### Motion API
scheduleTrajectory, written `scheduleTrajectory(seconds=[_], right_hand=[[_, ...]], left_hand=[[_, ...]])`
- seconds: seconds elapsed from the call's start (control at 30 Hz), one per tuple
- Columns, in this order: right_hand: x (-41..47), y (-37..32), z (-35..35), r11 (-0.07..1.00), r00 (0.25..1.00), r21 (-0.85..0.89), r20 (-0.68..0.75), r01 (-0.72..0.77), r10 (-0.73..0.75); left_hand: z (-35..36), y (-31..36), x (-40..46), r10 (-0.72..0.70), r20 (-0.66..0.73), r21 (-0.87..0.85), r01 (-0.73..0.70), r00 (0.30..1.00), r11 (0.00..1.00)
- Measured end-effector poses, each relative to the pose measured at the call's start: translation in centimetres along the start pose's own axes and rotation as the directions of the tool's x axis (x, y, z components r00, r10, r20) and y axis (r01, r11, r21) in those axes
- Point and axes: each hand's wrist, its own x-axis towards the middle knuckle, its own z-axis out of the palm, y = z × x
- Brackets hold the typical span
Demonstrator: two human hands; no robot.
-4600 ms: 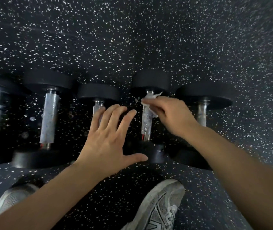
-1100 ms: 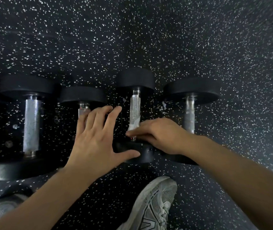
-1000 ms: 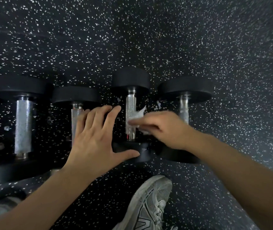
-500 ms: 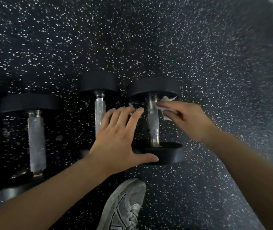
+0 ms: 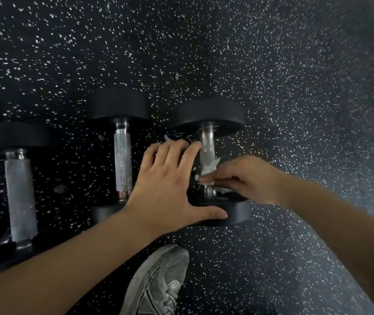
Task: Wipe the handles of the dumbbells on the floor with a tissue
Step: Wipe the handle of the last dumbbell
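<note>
Three black-headed dumbbells with metal handles lie side by side on the floor. My right hand (image 5: 247, 178) pinches a white tissue (image 5: 208, 167) around the lower part of the rightmost dumbbell's handle (image 5: 207, 146). My left hand (image 5: 170, 185) is spread flat with fingers apart, its thumb on that dumbbell's near head (image 5: 236, 214) and its fingers between it and the middle dumbbell (image 5: 122, 160). A third dumbbell (image 5: 20, 196) lies at the left.
The floor (image 5: 272, 64) is black rubber with white flecks and stretches away beyond and right of the dumbbells. My grey sneaker (image 5: 158, 283) stands just in front of the row, below my left hand.
My right hand left the middle dumbbell, went to the rightmost one and slid the tissue from the top of its handle down to the lower end. My left hand shifted right too.
</note>
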Motion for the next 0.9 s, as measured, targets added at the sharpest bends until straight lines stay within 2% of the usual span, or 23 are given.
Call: scheduleTrajectory(seconds=[0.07, 0.17, 0.2, 0.27, 0.37, 0.5, 0.53, 0.6, 0.7, 0.73, 0.8, 0.9], right_hand=[[0.2, 0.3, -0.9, 0.999, 0.998, 0.036, -0.058, -0.01, 0.012], [1.1, 1.2, -1.9, 0.997, 0.937, 0.071, -0.347, -0.028, 0.051], [1.4, 1.6, -2.0, 0.997, 0.918, 0.053, -0.39, -0.051, 0.067], [1.5, 2.0, -1.4, 0.996, 0.925, -0.03, -0.373, -0.087, 0.069], [0.1, 2.0, -0.2, 0.998, 0.965, -0.055, -0.263, -0.034, 0.018], [-1.7, 2.1, -0.1, 1.0, 0.999, -0.017, 0.041, -0.021, 0.021], [-1.7, 2.1, -0.3, 1.0, 0.997, -0.011, 0.075, -0.027, 0.027], [-1.4, 2.4, -1.0, 0.999, 0.999, 0.034, 0.015, -0.039, 0.039], [-0.1, 3.2, -1.7, 0.997, 0.956, 0.053, -0.283, -0.064, 0.077], [0.3, 3.4, -1.8, 0.994, 0.934, 0.055, -0.342, -0.093, 0.106], [0.8, 3.7, -1.5, 0.991, 0.928, 0.062, -0.351, -0.115, 0.129], [-0.1, 3.9, -0.4, 0.995, 0.964, 0.076, -0.253, -0.066, 0.084]], left_hand=[[0.1, 0.5, 0.3, 0.036, -0.009, 0.006, -0.036, 0.999, 0.999], [0.2, 0.5, 0.1, 0.034, -0.015, -0.004, -0.034, 0.999, 0.999], [0.2, 0.3, -0.1, 0.031, -0.013, -0.006, -0.031, 0.999, 1.0], [0.5, 0.0, -0.4, 0.03, 0.004, 0.005, -0.03, 1.0, 1.0], [1.0, 0.0, -0.4, 0.037, 0.027, 0.021, -0.038, 0.999, 0.999], [1.4, 0.5, 0.3, 0.046, 0.037, 0.028, -0.047, 0.998, 0.998], [1.5, 0.7, 0.5, 0.048, 0.041, 0.029, -0.049, 0.998, 0.998], [1.6, 1.1, 0.9, 0.049, 0.049, 0.036, -0.051, 0.998, 0.998], [1.6, 1.4, 1.3, 0.049, 0.045, 0.041, -0.051, 0.998, 0.998], [1.6, 1.5, 1.3, 0.049, 0.042, 0.035, -0.05, 0.998, 0.998], [1.6, 1.7, 1.6, 0.039, 0.042, 0.016, -0.04, 0.998, 0.999], [1.8, 2.0, 2.1, 0.018, 0.044, 0.004, -0.018, 0.999, 1.0]])
